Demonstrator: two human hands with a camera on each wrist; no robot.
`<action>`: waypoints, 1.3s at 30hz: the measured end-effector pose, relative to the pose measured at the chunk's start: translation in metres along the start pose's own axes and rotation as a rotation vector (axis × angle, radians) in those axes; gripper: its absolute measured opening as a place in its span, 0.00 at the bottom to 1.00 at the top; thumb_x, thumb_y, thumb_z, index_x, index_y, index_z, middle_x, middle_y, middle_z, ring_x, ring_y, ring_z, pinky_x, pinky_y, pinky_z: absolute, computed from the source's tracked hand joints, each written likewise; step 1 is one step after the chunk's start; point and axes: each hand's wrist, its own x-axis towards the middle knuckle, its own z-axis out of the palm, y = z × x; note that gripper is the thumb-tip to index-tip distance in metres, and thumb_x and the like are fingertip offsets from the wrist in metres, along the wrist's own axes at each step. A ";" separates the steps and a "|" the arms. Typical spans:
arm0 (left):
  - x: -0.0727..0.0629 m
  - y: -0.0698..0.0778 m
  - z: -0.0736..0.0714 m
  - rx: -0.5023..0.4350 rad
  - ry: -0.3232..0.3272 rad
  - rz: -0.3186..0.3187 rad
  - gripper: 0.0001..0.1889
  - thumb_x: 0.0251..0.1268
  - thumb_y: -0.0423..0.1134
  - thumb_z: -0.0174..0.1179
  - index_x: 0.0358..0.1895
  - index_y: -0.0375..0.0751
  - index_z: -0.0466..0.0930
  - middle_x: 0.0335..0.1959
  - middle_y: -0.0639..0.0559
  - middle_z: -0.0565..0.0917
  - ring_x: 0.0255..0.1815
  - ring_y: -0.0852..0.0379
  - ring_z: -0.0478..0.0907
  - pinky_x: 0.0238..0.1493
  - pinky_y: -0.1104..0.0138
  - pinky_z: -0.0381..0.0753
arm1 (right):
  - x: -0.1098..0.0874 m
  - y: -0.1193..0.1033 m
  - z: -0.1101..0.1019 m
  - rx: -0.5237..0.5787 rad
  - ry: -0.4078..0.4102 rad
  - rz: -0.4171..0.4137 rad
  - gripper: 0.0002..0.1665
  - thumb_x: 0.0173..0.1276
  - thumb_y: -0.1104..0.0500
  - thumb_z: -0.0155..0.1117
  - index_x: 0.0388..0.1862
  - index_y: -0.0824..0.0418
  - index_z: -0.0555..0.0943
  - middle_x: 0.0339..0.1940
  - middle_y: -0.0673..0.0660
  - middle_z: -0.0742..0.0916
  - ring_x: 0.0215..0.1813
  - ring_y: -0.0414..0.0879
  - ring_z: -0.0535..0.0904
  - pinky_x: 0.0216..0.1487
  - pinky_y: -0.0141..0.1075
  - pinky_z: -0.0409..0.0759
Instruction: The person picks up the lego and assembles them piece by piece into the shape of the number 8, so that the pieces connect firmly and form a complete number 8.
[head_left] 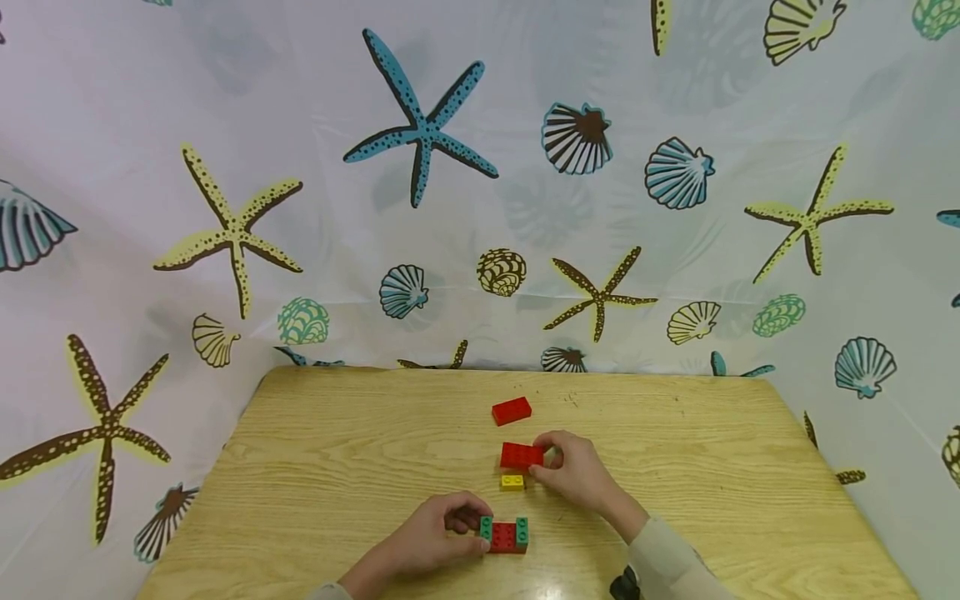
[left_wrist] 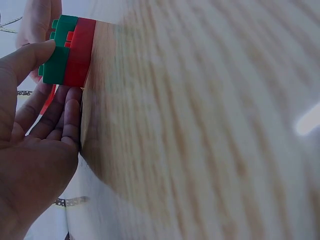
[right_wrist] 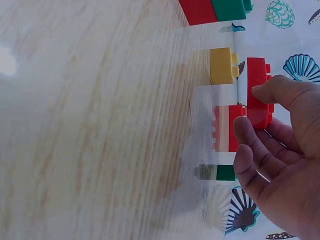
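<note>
While left hand (head_left: 433,537), half curled, pinches left green end of red-and-green studded plastic brick assembly (head_left: 504,537), best keep it steady on wood-grain table (head_left: 337,442). At assembly's 12 o'clock: red rectangular plastic brick (head_left: 512,412), farthest; small yellow two-stud plastic brick (head_left: 512,482), nearer; between, raised red studded plastic brick (head_left: 519,455). Right hand (head_left: 577,475), half curled, pinches that brick's 3 o'clock end; best kept level, studs up, clear of yellow.

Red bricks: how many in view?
3: one red brick in the right hand, another red brick beyond it on the table, and a third red brick under the two green bricks at the left hand. The hands may hide more.
</note>
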 end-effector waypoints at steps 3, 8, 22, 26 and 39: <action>0.000 0.001 0.000 -0.002 -0.001 -0.005 0.18 0.72 0.42 0.69 0.60 0.39 0.83 0.54 0.48 0.85 0.52 0.53 0.81 0.51 0.72 0.80 | -0.004 -0.003 -0.002 0.004 -0.004 -0.015 0.20 0.67 0.57 0.76 0.55 0.61 0.84 0.33 0.54 0.83 0.28 0.39 0.73 0.29 0.30 0.72; 0.000 0.001 0.000 -0.004 -0.002 -0.009 0.18 0.72 0.42 0.69 0.60 0.39 0.83 0.54 0.48 0.86 0.52 0.53 0.81 0.50 0.72 0.80 | -0.010 -0.008 -0.003 0.025 -0.024 -0.050 0.19 0.66 0.58 0.77 0.54 0.61 0.84 0.38 0.53 0.86 0.29 0.40 0.76 0.30 0.30 0.74; -0.001 0.001 0.001 0.025 0.011 0.010 0.19 0.72 0.43 0.69 0.60 0.40 0.83 0.54 0.48 0.86 0.51 0.53 0.82 0.51 0.72 0.80 | -0.026 -0.014 0.000 0.064 -0.074 -0.109 0.18 0.68 0.58 0.76 0.54 0.60 0.84 0.37 0.53 0.87 0.30 0.36 0.78 0.31 0.30 0.77; 0.000 0.001 0.001 0.033 0.013 0.011 0.19 0.71 0.43 0.69 0.60 0.39 0.83 0.54 0.48 0.86 0.51 0.54 0.82 0.51 0.72 0.80 | -0.030 -0.017 0.000 0.063 -0.084 -0.121 0.19 0.68 0.58 0.76 0.54 0.60 0.84 0.40 0.53 0.88 0.31 0.36 0.78 0.32 0.30 0.77; 0.001 -0.001 0.001 0.010 0.015 -0.003 0.20 0.71 0.43 0.70 0.60 0.39 0.82 0.55 0.47 0.86 0.52 0.53 0.81 0.51 0.72 0.80 | -0.045 -0.025 0.001 0.086 -0.127 -0.150 0.18 0.68 0.56 0.76 0.53 0.58 0.84 0.46 0.51 0.88 0.33 0.34 0.80 0.33 0.28 0.79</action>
